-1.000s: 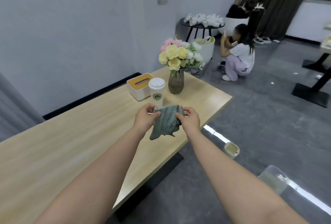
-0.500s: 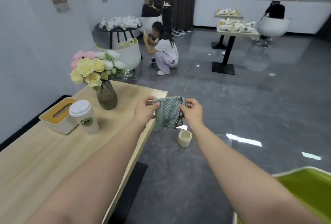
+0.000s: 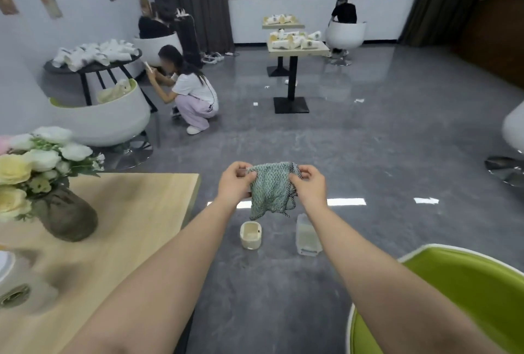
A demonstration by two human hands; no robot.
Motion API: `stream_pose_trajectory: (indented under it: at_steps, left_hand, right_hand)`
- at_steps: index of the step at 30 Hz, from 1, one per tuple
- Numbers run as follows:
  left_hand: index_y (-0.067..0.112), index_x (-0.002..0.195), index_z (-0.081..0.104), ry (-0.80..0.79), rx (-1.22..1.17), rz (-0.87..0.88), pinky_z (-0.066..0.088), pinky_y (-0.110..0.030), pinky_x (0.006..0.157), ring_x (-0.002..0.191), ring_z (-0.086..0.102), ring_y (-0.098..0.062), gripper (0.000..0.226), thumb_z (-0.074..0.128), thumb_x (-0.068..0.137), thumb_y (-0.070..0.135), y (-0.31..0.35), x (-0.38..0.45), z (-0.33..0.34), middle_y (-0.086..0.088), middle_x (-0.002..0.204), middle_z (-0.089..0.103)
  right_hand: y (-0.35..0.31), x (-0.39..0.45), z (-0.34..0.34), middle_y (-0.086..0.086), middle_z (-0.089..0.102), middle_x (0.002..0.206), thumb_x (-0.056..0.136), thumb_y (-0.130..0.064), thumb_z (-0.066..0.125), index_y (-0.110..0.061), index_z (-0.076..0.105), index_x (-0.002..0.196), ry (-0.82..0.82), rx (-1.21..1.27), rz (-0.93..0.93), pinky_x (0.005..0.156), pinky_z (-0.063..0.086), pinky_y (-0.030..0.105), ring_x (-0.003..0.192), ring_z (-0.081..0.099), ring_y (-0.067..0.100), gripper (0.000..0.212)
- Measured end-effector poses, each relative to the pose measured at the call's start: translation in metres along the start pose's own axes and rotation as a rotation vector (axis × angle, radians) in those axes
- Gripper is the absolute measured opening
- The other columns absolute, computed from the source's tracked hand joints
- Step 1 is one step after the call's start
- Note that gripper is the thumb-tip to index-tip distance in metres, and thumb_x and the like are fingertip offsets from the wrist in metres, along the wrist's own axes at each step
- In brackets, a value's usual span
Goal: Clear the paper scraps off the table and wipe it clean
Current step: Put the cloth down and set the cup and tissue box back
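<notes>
Our left hand (image 3: 234, 182) and right hand (image 3: 310, 185) pinch a cloth (image 3: 270, 189) over grey floor (image 3: 368, 141), right of the wooden table (image 3: 136, 212).

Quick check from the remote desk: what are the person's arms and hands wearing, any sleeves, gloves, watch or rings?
Nothing worn that the head view shows. The left hand and right hand are bare, with no gloves. Both forearms are uncovered right down to the picture's lower edge, so no sleeve cuff is in view. No watch, band or ring shows on either wrist or on the visible fingers.
</notes>
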State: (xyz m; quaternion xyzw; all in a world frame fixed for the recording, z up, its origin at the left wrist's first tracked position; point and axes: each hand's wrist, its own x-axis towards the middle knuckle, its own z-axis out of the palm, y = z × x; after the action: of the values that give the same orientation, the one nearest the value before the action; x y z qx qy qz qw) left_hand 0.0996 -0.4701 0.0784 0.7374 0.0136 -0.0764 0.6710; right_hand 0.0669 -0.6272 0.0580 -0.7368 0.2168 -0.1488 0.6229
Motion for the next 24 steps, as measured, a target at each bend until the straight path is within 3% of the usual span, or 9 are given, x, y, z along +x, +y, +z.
stream_pose_trajectory:
  at_steps: [5,8,11,15,20,24]
  left_hand:
    - [0.019,0.078,0.053,-0.095,0.022,-0.029,0.055,-0.040,0.061,0.076,0.054,-0.022,0.021,0.058,0.090,0.002,-0.011,0.049,0.036,-0.006,0.087,0.048]
    - [0.018,0.078,0.053,-0.168,0.028,-0.048,0.056,-0.033,0.052,0.075,0.054,-0.020,0.021,0.057,0.090,0.002,-0.018,0.079,0.055,-0.008,0.089,0.048]
    - [0.018,0.080,0.053,-0.245,0.035,-0.071,0.056,-0.029,0.051,0.082,0.057,-0.024,0.019,0.057,0.091,0.003,-0.026,0.108,0.074,-0.011,0.095,0.051]
    - [0.016,0.080,0.051,-0.317,0.035,-0.126,0.055,-0.025,0.048,0.070,0.054,-0.014,0.020,0.056,0.091,0.000,-0.044,0.140,0.102,-0.004,0.083,0.049]
    - [0.017,0.081,0.050,-0.344,0.066,-0.205,0.054,-0.024,0.047,0.070,0.055,-0.013,0.020,0.055,0.092,0.001,-0.085,0.180,0.139,-0.002,0.083,0.049]
    - [0.015,0.083,0.049,-0.351,0.061,-0.309,0.053,-0.022,0.046,0.071,0.054,-0.014,0.019,0.053,0.093,0.000,-0.133,0.209,0.171,-0.004,0.087,0.050]
  right_hand:
    - [0.017,0.037,-0.017,-0.002,0.056,0.088,0.086,-0.012,0.064,-0.010,0.061,0.102,0.121,-0.047,0.058,0.068,0.043,0.023,0.080,0.055,0.015,0.016]
    - [0.030,0.061,-0.023,-0.001,0.058,0.090,0.085,-0.013,0.065,-0.012,0.061,0.099,0.186,-0.059,0.095,0.080,0.051,0.034,0.084,0.058,0.018,0.015]
    - [0.043,0.084,-0.027,-0.002,0.059,0.087,0.085,-0.011,0.065,-0.015,0.058,0.094,0.233,-0.027,0.148,0.081,0.054,0.039,0.082,0.060,0.019,0.012]
    - [0.069,0.114,-0.031,0.002,0.060,0.087,0.083,-0.011,0.066,-0.015,0.059,0.094,0.302,-0.024,0.196,0.081,0.054,0.049,0.082,0.062,0.023,0.014]
    - [0.115,0.153,-0.038,0.002,0.062,0.095,0.085,-0.012,0.065,-0.017,0.059,0.095,0.311,-0.065,0.259,0.086,0.053,0.048,0.091,0.061,0.023,0.013]
    - [0.161,0.181,-0.044,0.002,0.060,0.091,0.087,-0.009,0.063,-0.009,0.060,0.102,0.290,-0.084,0.314,0.084,0.053,0.043,0.082,0.058,0.017,0.016]
